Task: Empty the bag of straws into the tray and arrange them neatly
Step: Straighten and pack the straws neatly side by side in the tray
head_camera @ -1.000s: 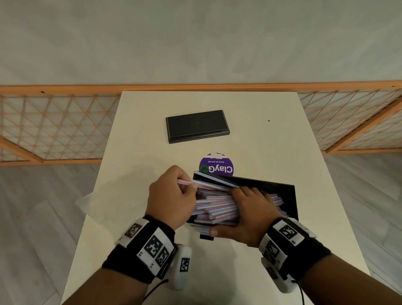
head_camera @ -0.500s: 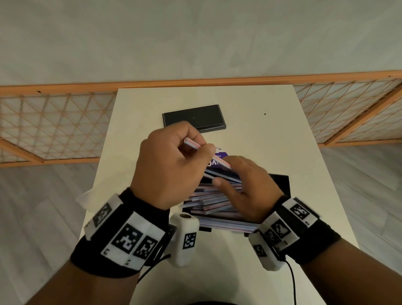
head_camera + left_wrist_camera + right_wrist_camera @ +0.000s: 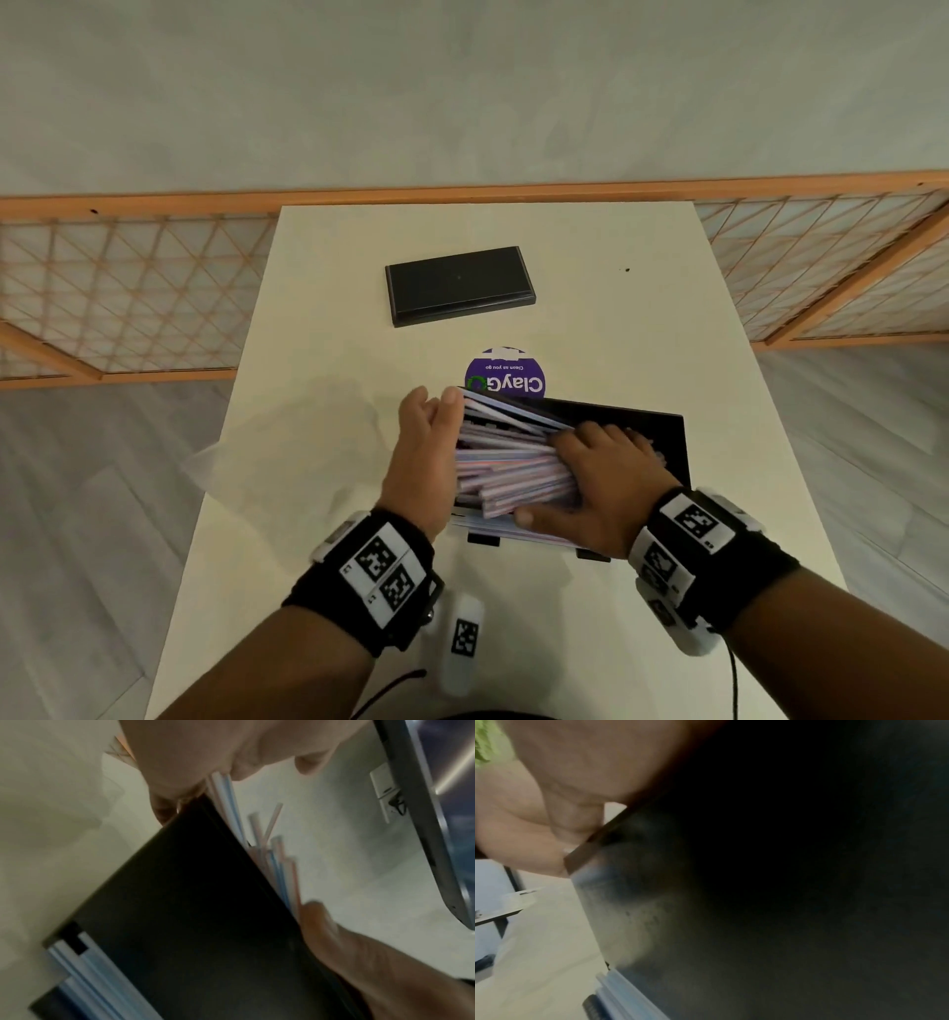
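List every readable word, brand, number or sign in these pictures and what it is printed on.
"ClayG": upside down on the round purple sticker on the cream table; its last letter is hidden by the black rectangular tray.
"Clean as you go": small line on that sticker.
Black-and-white square code markers on the wristbands: no readable text.
Wrist views: nothing legible.

Readable text sits on one thing only: a round purple sticker [image 3: 505, 374] on my desk [image 3: 318, 462], just beyond the far edge of the black tray [image 3: 667, 442]; it reads upside down to me; large white letters "ClayG", then a green ring in place of a last letter; a smaller line on it reads "Clean as you go"; the bands on my wrists carry black-and-white square code markers [image 3: 376, 558], patterns only, with tiny marks beside them too small to read.
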{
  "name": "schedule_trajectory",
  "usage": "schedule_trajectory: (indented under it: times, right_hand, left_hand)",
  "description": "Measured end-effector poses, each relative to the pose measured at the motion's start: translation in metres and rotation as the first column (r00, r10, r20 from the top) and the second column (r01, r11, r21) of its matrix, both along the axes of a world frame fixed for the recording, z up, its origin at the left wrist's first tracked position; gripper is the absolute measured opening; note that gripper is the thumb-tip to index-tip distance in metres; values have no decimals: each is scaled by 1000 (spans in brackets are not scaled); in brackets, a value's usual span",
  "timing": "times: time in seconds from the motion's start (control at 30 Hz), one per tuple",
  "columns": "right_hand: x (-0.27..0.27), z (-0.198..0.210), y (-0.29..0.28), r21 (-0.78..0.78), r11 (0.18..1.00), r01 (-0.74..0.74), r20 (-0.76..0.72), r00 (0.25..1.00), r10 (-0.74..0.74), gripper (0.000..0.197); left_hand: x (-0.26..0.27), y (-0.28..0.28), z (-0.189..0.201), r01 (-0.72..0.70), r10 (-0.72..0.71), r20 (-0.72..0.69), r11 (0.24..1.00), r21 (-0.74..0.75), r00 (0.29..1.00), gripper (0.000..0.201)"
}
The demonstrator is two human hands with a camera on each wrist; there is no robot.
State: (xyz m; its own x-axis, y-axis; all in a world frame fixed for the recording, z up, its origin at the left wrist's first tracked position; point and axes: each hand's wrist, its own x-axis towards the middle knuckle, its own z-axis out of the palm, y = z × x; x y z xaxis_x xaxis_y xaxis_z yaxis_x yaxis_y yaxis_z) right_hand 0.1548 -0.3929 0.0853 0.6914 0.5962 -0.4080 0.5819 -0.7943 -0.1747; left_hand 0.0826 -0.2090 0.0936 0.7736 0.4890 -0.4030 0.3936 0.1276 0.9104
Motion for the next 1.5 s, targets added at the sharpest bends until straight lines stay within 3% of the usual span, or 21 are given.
schedule_trajectory:
  times: [0.13,0.3,0.43,0.53,0.63,0.73,0.83,0.9,1.07,1.17,1.23,1.3,1.33,1.43,1.5]
  right_hand:
    - [-6,4,12,37,999,-29,-66,997,31,92]
    - [-7,7,28,-8,999,37,53,998,-37,93]
    - [-7,8,31,-89,988,129,92,988,-121,107]
    - [-7,6,28,-98,983,156,54,987,-152,114]
    - [-7,7,25,-76,984,160,31,987,-158,116]
    - [-7,11,24,0,988,154,39,987,-154,95]
    - [-4,16,20,109,981,160,30,986,-165,69]
    - [-1,18,17,211,963,167,34,984,-178,62]
    - [2,26,18,545,822,164,-26,984,-179,39]
    - [5,32,20,626,770,126,11,985,-170,19]
    - [6,34,16,547,824,146,-27,987,-157,22]
    - [7,30,8,320,940,120,-32,993,-116,28]
    - [6,28,4,200,975,99,-15,995,-98,40]
    - [3,22,-6,62,995,80,13,997,-81,89]
    - [1,17,-6,12,996,86,3,996,-86,110]
  left_hand:
    - [4,-5,3,-50,58,97,995,-86,994,108]
    - [7,-1,-4,133,-130,55,990,-55,990,117]
    - [7,3,-5,129,-123,-42,971,203,991,84]
    - [4,11,-5,87,-95,-14,831,549,995,49]
    - [8,13,3,134,-200,21,726,675,980,32]
    - [14,12,7,169,-281,38,672,721,959,10]
    - [15,11,13,162,-311,66,652,741,948,9]
    - [14,12,27,113,-311,125,646,755,942,12]
    - [14,17,74,-24,-277,346,749,662,897,15]
    - [19,24,77,-1,-262,362,809,588,894,17]
    - [22,28,65,88,-276,251,816,571,928,21]
    - [20,30,47,140,-252,154,844,519,955,16]
    - [18,29,38,140,-223,114,860,492,968,16]
    - [12,21,13,203,-225,-7,862,464,974,68]
    - [10,12,-2,307,-315,-53,853,423,948,81]
